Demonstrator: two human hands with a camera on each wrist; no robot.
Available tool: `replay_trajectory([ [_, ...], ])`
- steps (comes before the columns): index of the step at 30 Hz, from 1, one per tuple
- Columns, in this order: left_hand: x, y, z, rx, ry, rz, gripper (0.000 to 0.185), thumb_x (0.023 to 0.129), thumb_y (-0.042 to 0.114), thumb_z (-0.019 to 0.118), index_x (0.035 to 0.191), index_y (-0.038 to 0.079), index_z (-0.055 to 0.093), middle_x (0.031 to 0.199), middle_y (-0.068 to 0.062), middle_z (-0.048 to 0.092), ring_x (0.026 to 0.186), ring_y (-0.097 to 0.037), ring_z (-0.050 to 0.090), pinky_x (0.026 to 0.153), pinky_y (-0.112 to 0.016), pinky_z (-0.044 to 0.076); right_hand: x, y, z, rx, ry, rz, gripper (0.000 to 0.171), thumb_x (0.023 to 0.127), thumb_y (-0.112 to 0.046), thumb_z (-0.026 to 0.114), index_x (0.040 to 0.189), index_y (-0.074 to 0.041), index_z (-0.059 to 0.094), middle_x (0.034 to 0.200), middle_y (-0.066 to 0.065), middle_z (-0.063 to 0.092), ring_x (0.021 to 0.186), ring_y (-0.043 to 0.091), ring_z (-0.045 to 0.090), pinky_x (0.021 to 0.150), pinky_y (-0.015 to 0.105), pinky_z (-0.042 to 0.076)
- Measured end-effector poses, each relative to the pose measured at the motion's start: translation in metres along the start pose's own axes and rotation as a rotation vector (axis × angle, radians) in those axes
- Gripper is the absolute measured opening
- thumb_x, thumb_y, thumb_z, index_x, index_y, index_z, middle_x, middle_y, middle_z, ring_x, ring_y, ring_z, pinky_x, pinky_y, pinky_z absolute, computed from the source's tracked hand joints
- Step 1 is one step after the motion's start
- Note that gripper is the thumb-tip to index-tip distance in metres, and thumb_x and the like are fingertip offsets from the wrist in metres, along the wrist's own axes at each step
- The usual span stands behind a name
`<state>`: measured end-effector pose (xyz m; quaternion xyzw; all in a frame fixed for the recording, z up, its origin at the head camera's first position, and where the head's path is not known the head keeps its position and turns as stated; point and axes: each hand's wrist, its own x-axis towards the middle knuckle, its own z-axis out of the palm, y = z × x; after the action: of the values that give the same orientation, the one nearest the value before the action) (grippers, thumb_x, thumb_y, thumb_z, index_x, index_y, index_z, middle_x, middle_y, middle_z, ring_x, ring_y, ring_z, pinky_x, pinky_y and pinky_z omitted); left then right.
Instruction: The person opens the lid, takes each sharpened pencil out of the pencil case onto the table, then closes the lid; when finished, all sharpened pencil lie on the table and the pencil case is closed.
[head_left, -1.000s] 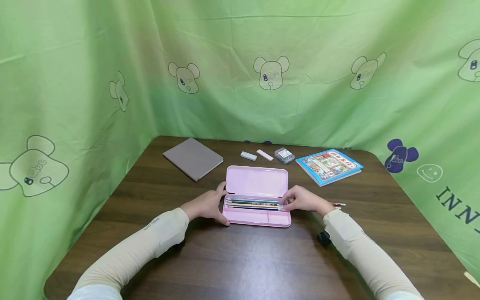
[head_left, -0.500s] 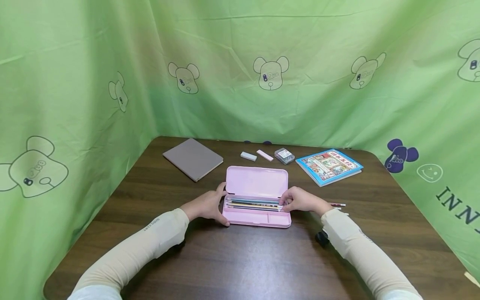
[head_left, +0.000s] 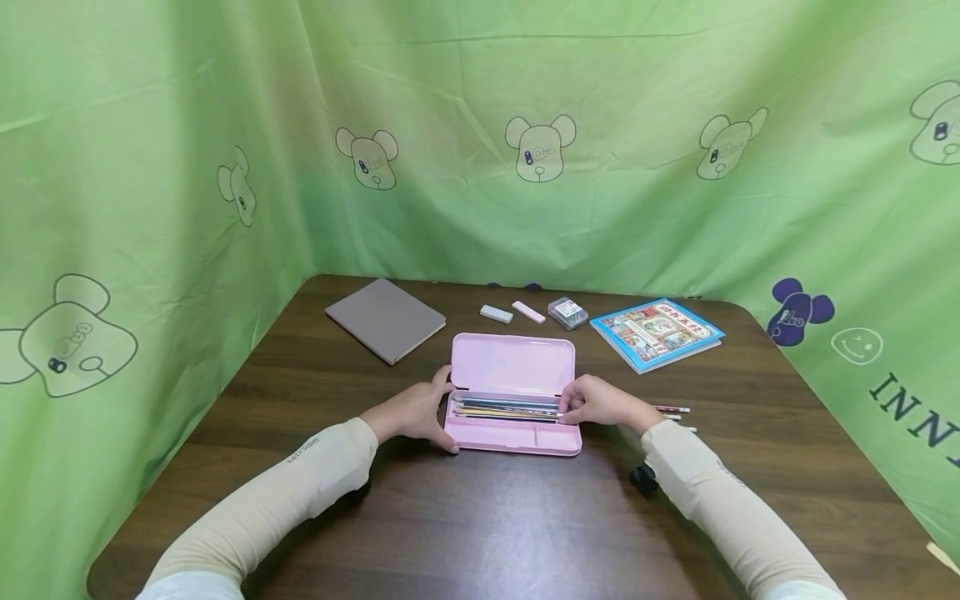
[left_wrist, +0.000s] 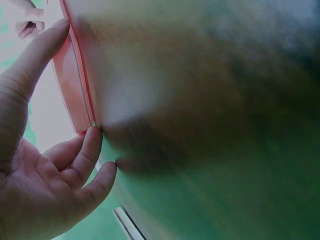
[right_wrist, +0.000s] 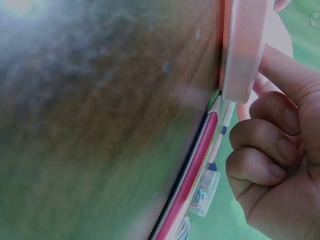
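- Pencil case (head_left: 513,392), pink, lid lying open and flat toward the far side: it is being kept at mid-table, directly in front of the person, its long axis running left to right between the two hands.
- Pencils in the case (head_left: 506,408): a bundle is lying in the rear trough, parallel to the case's long axis, with one end meeting the right hand.
- Left hand (head_left: 411,411): it is being held against the case's left end, thumb at the hinge corner and fingers loosely curved along the front edge. In the left wrist view the fingertips (left_wrist: 92,142) are touching the pink rim. The end is being braced rather than gripped hard.
- Right hand (head_left: 600,402): it is being held at the case's right end and is the nearer hand to the pencil ends, fingers curled. The head view suggests a pinch on the bundle, though the contact is too small to be confirmed.
- Loose pencils (head_left: 671,410): two are lying on the table (head_left: 480,517) just right of the right hand, parallel to the case.
- Change over the last second: the hands and case are being kept nearly as they were, and the right hand is sitting marginally further left over the pencil ends.
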<state>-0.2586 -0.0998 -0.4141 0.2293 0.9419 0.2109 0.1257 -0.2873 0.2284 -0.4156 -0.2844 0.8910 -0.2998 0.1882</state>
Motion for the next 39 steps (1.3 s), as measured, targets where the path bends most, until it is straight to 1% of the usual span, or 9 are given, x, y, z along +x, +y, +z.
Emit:
replay_trajectory([
  [8, 0.0, -0.001, 0.001, -0.002, 0.008, 0.028, 0.122, 0.053, 0.045, 0.087, 0.142, 0.003, 0.015, 0.134, -0.008, 0.052, 0.115, -0.024, 0.053, 0.099, -0.038, 0.04, -0.008, -0.003, -0.006, -0.062, 0.111, 0.008, 0.007, 0.079, -0.017, 0.072, 0.077, -0.012, 0.068, 0.053, -0.007, 0.044, 0.051, 0.007, 0.037, 0.047, 0.021, 0.031],
  [12, 0.001, -0.002, 0.001, -0.01, 0.014, 0.033, 0.121, 0.053, 0.044, 0.088, 0.142, 0.004, 0.015, 0.136, -0.007, 0.051, 0.116, -0.024, 0.053, 0.099, -0.038, 0.04, -0.014, -0.002, -0.012, -0.085, 0.165, 0.029, 0.008, 0.078, -0.018, 0.073, 0.076, -0.012, 0.068, 0.059, -0.007, 0.055, 0.057, 0.008, 0.042, 0.053, 0.022, 0.036],
  [14, 0.001, -0.002, 0.001, -0.013, 0.015, 0.029, 0.122, 0.053, 0.044, 0.088, 0.142, 0.004, 0.015, 0.137, -0.007, 0.05, 0.117, -0.024, 0.052, 0.1, -0.038, 0.039, -0.017, 0.0, -0.015, -0.09, 0.181, 0.035, 0.008, 0.079, -0.019, 0.073, 0.077, -0.013, 0.068, 0.061, -0.008, 0.057, 0.058, 0.007, 0.043, 0.055, 0.022, 0.038],
  [20, 0.0, -0.003, 0.001, -0.002, 0.013, 0.019, 0.123, 0.053, 0.046, 0.087, 0.143, 0.004, 0.014, 0.137, -0.007, 0.05, 0.118, -0.024, 0.051, 0.101, -0.038, 0.039, -0.027, 0.007, -0.019, -0.076, 0.212, 0.055, 0.007, 0.08, -0.018, 0.072, 0.077, -0.012, 0.069, 0.054, -0.008, 0.047, 0.054, 0.007, 0.037, 0.051, 0.022, 0.035],
  [22, 0.0, -0.002, 0.001, -0.002, 0.011, 0.018, 0.123, 0.053, 0.046, 0.087, 0.143, 0.004, 0.014, 0.137, -0.007, 0.05, 0.119, -0.024, 0.051, 0.101, -0.038, 0.038, -0.032, 0.01, -0.021, -0.072, 0.224, 0.065, 0.007, 0.08, -0.018, 0.072, 0.078, -0.012, 0.069, 0.055, -0.008, 0.048, 0.054, 0.006, 0.037, 0.051, 0.022, 0.034],
  [27, 0.0, -0.002, 0.001, -0.01, 0.005, 0.023, 0.123, 0.053, 0.045, 0.087, 0.143, 0.003, 0.013, 0.138, -0.008, 0.049, 0.118, -0.025, 0.051, 0.101, -0.039, 0.039, -0.044, 0.015, -0.027, -0.058, 0.237, 0.081, 0.008, 0.08, -0.018, 0.072, 0.079, -0.01, 0.069, 0.062, -0.003, 0.059, 0.056, 0.005, 0.039, 0.053, 0.022, 0.035],
  [33, 0.0, -0.002, -0.001, -0.013, -0.003, 0.007, 0.123, 0.054, 0.044, 0.087, 0.143, 0.004, 0.013, 0.137, -0.008, 0.049, 0.118, -0.024, 0.052, 0.101, -0.038, 0.039, -0.057, 0.021, -0.035, -0.064, 0.262, 0.087, 0.008, 0.079, -0.017, 0.072, 0.079, -0.01, 0.07, 0.055, -0.004, 0.048, 0.053, 0.004, 0.033, 0.05, 0.023, 0.032],
  [35, 0.0, -0.002, -0.002, -0.016, -0.003, 0.006, 0.123, 0.054, 0.044, 0.087, 0.143, 0.004, 0.013, 0.138, -0.008, 0.049, 0.118, -0.024, 0.051, 0.101, -0.038, 0.038, -0.061, 0.023, -0.037, -0.065, 0.267, 0.106, 0.008, 0.079, -0.018, 0.073, 0.078, -0.01, 0.07, 0.054, -0.005, 0.046, 0.051, 0.003, 0.032, 0.048, 0.023, 0.031],
  [39, 0.0, -0.002, -0.001, -0.021, -0.001, 0.015, 0.121, 0.054, 0.043, 0.087, 0.142, 0.005, 0.014, 0.139, -0.007, 0.048, 0.119, -0.024, 0.051, 0.101, -0.038, 0.038, -0.07, 0.028, -0.04, -0.054, 0.262, 0.144, 0.008, 0.079, -0.018, 0.072, 0.078, -0.011, 0.07, 0.054, -0.005, 0.049, 0.05, 0.003, 0.032, 0.047, 0.023, 0.031],
])
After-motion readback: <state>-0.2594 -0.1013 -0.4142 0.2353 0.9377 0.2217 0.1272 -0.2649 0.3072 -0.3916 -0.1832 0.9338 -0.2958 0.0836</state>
